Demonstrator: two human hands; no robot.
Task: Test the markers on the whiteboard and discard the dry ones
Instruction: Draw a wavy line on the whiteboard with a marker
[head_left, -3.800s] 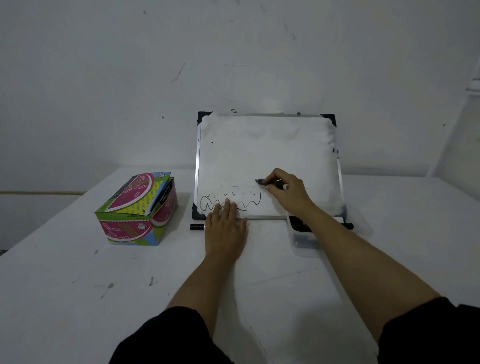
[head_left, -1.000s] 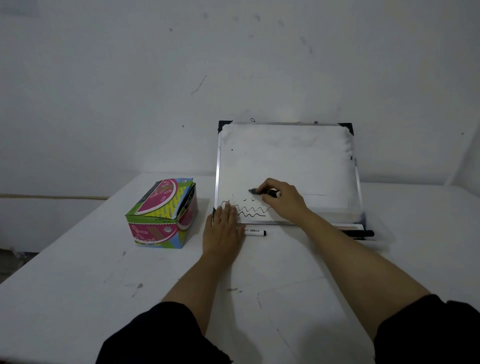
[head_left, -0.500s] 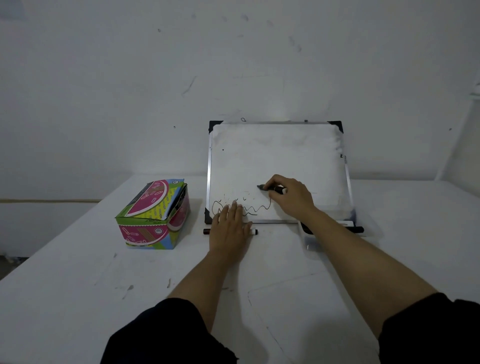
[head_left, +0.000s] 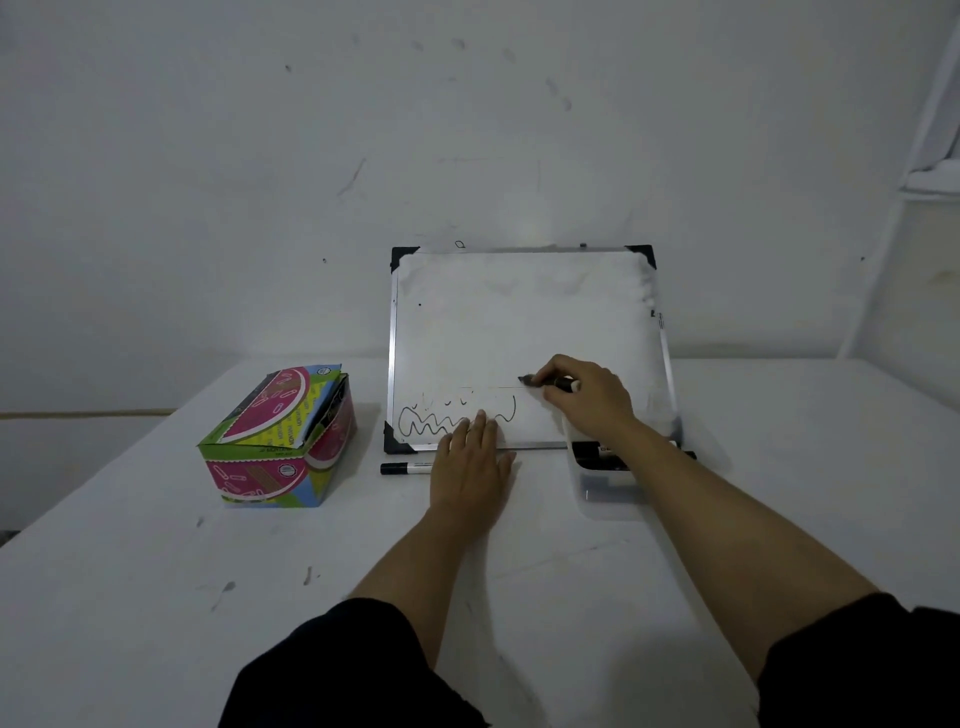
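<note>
The right hand (head_left: 587, 397) pinches a black marker (head_left: 550, 383), tip against the whiteboard (head_left: 524, 322) at about three o'clock of the wavy scribble (head_left: 452, 418). The left hand (head_left: 470, 467) lies flat, fingers straight, bracing the board's bottom edge. A capped marker (head_left: 410, 468) rests on the table (head_left: 156, 597) at nine o'clock of that hand; a clear tub (head_left: 605, 480) sits at three o'clock. The board only leans on the wall: a hard stroke could likely slide it, and a faint line might be misjudged.
</note>
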